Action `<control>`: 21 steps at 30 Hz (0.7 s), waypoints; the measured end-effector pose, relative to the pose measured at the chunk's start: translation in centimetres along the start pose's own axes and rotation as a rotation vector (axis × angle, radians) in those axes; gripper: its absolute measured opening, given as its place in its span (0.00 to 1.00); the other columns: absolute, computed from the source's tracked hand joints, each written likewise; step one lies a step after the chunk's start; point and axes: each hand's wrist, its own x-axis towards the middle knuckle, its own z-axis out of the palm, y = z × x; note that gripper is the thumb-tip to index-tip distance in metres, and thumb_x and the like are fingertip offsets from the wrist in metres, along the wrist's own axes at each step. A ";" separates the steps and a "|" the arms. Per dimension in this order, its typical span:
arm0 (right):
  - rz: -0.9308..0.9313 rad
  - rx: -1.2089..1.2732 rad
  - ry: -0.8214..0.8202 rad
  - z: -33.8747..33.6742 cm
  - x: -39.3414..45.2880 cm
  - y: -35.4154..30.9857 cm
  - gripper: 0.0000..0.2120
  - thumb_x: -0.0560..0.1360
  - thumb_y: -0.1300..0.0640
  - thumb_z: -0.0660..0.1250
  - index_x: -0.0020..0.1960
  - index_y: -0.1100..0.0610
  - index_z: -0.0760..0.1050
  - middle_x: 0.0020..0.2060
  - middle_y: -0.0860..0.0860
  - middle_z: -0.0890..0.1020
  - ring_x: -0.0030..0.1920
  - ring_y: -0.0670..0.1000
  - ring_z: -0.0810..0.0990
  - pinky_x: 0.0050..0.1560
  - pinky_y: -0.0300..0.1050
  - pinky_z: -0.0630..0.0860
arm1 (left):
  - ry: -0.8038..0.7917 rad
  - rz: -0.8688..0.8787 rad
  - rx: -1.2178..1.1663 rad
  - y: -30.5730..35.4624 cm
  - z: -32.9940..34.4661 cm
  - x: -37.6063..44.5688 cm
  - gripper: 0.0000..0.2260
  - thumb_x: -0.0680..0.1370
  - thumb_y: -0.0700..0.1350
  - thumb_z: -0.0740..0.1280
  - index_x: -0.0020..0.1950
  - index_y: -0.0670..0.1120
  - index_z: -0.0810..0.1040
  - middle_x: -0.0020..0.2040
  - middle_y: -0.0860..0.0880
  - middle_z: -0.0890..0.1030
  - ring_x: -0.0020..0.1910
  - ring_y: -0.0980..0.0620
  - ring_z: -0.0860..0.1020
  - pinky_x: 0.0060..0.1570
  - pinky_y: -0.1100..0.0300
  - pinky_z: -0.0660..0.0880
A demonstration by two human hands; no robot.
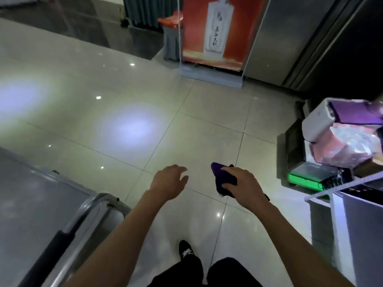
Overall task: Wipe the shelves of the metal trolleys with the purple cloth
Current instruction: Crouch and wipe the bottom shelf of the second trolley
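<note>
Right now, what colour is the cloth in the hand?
Purple: the folded cloth in the right hand, seen in the head view.

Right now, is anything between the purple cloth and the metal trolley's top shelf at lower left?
Nothing solid. The right hand grips the purple cloth over bare floor; the metal trolley lies lower left. Only the empty left hand hangs between them in the air.

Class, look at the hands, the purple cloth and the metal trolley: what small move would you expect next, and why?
Probably a turn to the left, bringing the right hand and its purple cloth over to the metal trolley. The cloth is gripped but held over the bare floor, touching nothing, the left hand is empty, and the trolley's top shelf lies at lower left.
</note>
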 end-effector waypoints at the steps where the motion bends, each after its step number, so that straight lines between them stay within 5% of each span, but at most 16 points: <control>1: -0.020 0.008 -0.008 -0.4 2.0 -0.9 0.26 0.74 0.59 0.72 0.70 0.47 0.75 0.61 0.46 0.79 0.58 0.48 0.77 0.61 0.47 0.76 | 0.016 -0.018 -0.013 -0.4 -1.2 1.3 0.19 0.83 0.57 0.59 0.73 0.55 0.72 0.69 0.52 0.76 0.67 0.49 0.74 0.65 0.53 0.71; 10: -0.193 0.015 -0.127 -1.8 20.9 -6.3 0.25 0.75 0.59 0.73 0.70 0.48 0.75 0.61 0.46 0.79 0.57 0.45 0.76 0.53 0.28 0.68 | 0.107 -0.191 -0.072 -5.4 -7.9 13.8 0.19 0.83 0.57 0.59 0.73 0.55 0.72 0.68 0.54 0.76 0.67 0.50 0.74 0.63 0.53 0.72; 14: -0.241 -0.014 -0.167 -2.5 30.9 -8.3 0.25 0.75 0.57 0.73 0.71 0.47 0.74 0.64 0.46 0.78 0.61 0.48 0.74 0.62 0.43 0.71 | 0.120 -0.283 -0.110 -7.7 -10.5 20.5 0.19 0.83 0.56 0.59 0.73 0.55 0.72 0.68 0.55 0.76 0.68 0.51 0.73 0.64 0.54 0.71; 21: -0.461 -0.134 -0.401 0.3 45.3 -18.1 0.25 0.75 0.58 0.73 0.71 0.49 0.75 0.63 0.48 0.79 0.60 0.50 0.75 0.62 0.47 0.74 | 0.193 -0.575 -0.229 -14.7 -13.9 24.0 0.19 0.83 0.57 0.59 0.73 0.55 0.72 0.70 0.54 0.75 0.68 0.50 0.73 0.65 0.52 0.71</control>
